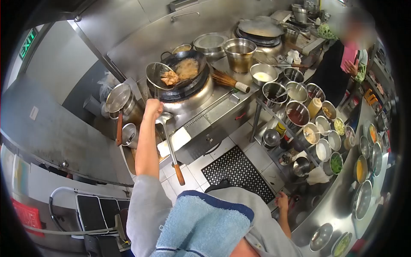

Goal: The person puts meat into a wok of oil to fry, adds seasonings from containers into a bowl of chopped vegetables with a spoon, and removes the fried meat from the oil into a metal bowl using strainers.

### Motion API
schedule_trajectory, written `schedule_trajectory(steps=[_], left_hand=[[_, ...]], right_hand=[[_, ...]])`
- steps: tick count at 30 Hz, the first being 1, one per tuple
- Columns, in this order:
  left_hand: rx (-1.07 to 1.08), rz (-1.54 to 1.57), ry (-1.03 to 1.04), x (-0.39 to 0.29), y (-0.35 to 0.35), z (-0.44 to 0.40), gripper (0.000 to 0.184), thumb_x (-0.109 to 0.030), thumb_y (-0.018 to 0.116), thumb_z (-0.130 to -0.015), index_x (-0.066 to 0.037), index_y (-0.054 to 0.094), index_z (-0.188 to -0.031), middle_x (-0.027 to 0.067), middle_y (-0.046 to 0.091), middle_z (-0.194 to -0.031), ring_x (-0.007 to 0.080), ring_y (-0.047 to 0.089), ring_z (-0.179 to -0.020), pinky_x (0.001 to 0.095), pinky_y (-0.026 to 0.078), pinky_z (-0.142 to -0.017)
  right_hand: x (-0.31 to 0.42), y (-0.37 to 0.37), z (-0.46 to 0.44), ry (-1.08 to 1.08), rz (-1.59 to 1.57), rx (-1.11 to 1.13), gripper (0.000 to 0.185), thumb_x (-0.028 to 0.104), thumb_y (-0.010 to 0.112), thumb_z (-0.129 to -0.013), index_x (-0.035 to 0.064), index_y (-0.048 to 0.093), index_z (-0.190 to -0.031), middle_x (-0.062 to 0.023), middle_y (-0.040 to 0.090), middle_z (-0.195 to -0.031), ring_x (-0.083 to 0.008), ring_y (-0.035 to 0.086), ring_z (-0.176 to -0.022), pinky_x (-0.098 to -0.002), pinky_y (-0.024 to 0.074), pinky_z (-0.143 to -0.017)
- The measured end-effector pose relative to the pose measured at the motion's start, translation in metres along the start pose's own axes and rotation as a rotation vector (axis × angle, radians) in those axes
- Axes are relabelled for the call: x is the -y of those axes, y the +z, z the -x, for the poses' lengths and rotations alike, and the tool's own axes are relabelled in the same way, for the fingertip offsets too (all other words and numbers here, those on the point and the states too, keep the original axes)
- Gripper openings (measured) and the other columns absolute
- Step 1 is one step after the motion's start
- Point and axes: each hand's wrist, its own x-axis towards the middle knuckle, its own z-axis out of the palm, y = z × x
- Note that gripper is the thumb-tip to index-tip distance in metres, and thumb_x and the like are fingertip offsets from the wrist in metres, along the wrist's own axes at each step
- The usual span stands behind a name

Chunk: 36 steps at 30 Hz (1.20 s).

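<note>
Steel stove counter [222, 103] beside a tiled floor [222, 152], under bright light

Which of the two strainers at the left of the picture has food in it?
The strainer held in the left hand, over the wok: browned pieces lie in it. The wooden-handled one on the pot shows no food.

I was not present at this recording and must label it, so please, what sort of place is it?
Most likely a restaurant kitchen: a large wok sits on a heavy round burner, many metal bowls of ingredients crowd the side, and another person stands beyond.
</note>
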Motion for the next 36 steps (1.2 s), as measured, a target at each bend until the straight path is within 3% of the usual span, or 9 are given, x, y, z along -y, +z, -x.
schedule_trajectory(steps=[5, 9, 10, 13, 14, 18, 26, 32, 36], left_hand=[[-0.166, -0.570, 0.152, 0.001, -0.007, 0.004, 0.013, 0.005, 0.040, -0.073, 0.006, 0.046, -0.085, 0.0105, 0.047, -0.063, 0.0102, 0.035, -0.037, 0.0271, 0.020, -0.031], [-0.147, -0.533, 0.142, -0.006, 0.005, -0.007, 0.019, 0.005, 0.039, -0.073, 0.008, 0.048, -0.090, 0.0076, 0.047, -0.058, 0.0111, 0.037, -0.036, 0.0275, 0.019, -0.031], [-0.184, -0.610, 0.155, -0.008, 0.006, -0.011, 0.018, 0.003, 0.040, -0.073, 0.008, 0.051, -0.087, 0.0096, 0.050, -0.057, 0.0143, 0.042, -0.038, 0.0296, 0.025, -0.032], [-0.296, -0.976, 0.305, -0.014, 0.008, -0.025, 0.024, -0.006, 0.049, -0.071, 0.008, 0.059, -0.088, 0.0266, 0.062, -0.082, 0.0378, 0.062, -0.077, 0.0421, 0.049, -0.066], [-0.240, -1.051, 0.212, -0.018, 0.012, -0.028, 0.028, -0.008, 0.051, -0.071, 0.008, 0.060, -0.093, 0.0295, 0.059, -0.094, 0.0416, 0.056, -0.097, 0.0428, 0.044, -0.085], [-0.281, -1.098, 0.326, -0.020, 0.010, -0.053, 0.028, -0.010, 0.049, -0.072, 0.006, 0.060, -0.092, 0.0287, 0.059, -0.095, 0.0411, 0.056, -0.096, 0.0429, 0.043, -0.086], [-0.291, -1.279, 0.520, -0.061, 0.010, 0.052, 0.028, -0.005, 0.047, -0.073, 0.004, 0.060, -0.096, 0.0299, 0.058, -0.098, 0.0433, 0.054, -0.098, 0.0451, 0.043, -0.087], [-0.259, -1.403, 0.425, -0.021, 0.028, 0.013, 0.022, -0.005, 0.050, -0.076, 0.004, 0.063, -0.091, 0.0292, 0.060, -0.094, 0.0424, 0.058, -0.093, 0.0463, 0.047, -0.082], [-0.315, -1.387, 0.458, -0.036, 0.039, 0.004, 0.021, -0.005, 0.049, -0.076, 0.006, 0.064, -0.087, 0.0290, 0.060, -0.092, 0.0422, 0.059, -0.090, 0.0463, 0.048, -0.079]], right_hand=[[-0.025, -0.003, 0.017, 0.108, 0.004, 0.005, 0.051, -0.006, 0.034, -0.073, 0.0002, 0.044, -0.123, -0.0118, 0.056, -0.075, -0.0184, 0.053, -0.048, -0.0298, 0.0416, -0.037], [-0.040, 0.000, 0.025, 0.151, 0.052, 0.030, 0.049, -0.005, 0.035, -0.075, 0.0016, 0.046, -0.122, -0.0116, 0.056, -0.075, -0.0194, 0.055, -0.052, -0.0308, 0.0434, -0.039], [-0.042, 0.001, 0.023, 0.163, 0.069, 0.036, 0.049, -0.005, 0.035, -0.075, 0.0019, 0.047, -0.122, -0.0114, 0.056, -0.073, -0.0194, 0.055, -0.051, -0.0309, 0.0436, -0.039], [-0.041, 0.003, 0.012, 0.146, 0.122, 0.037, 0.048, -0.004, 0.037, -0.075, 0.0021, 0.048, -0.121, -0.0115, 0.057, -0.069, -0.0195, 0.056, -0.049, -0.0309, 0.0442, -0.039], [-0.047, 0.002, 0.015, 0.144, 0.142, 0.033, 0.047, -0.003, 0.038, -0.075, 0.0020, 0.049, -0.121, -0.0116, 0.058, -0.068, -0.0195, 0.056, -0.049, -0.0308, 0.0445, -0.039], [-0.079, -0.007, -0.014, 0.098, 0.072, -0.005, 0.047, -0.002, 0.042, -0.073, 0.0021, 0.052, -0.119, -0.0121, 0.060, -0.068, -0.0186, 0.057, -0.049, -0.0298, 0.0444, -0.040], [-0.034, 0.000, 0.021, 0.100, 0.266, -0.079, 0.047, -0.001, 0.046, -0.071, 0.0029, 0.054, -0.118, -0.0118, 0.061, -0.070, -0.0180, 0.059, -0.051, -0.0291, 0.0432, -0.041], [-0.071, -0.005, -0.004, 0.086, 0.301, 0.056, 0.048, -0.001, 0.048, -0.070, 0.0048, 0.055, -0.117, -0.0132, 0.062, -0.076, -0.0185, 0.059, -0.052, -0.0301, 0.0449, -0.044], [-0.082, -0.007, -0.026, -0.073, 0.536, -0.074, 0.044, 0.001, 0.052, -0.069, 0.0028, 0.058, -0.112, -0.0165, 0.064, -0.085, -0.0242, 0.063, -0.070, -0.0334, 0.0499, -0.062]])
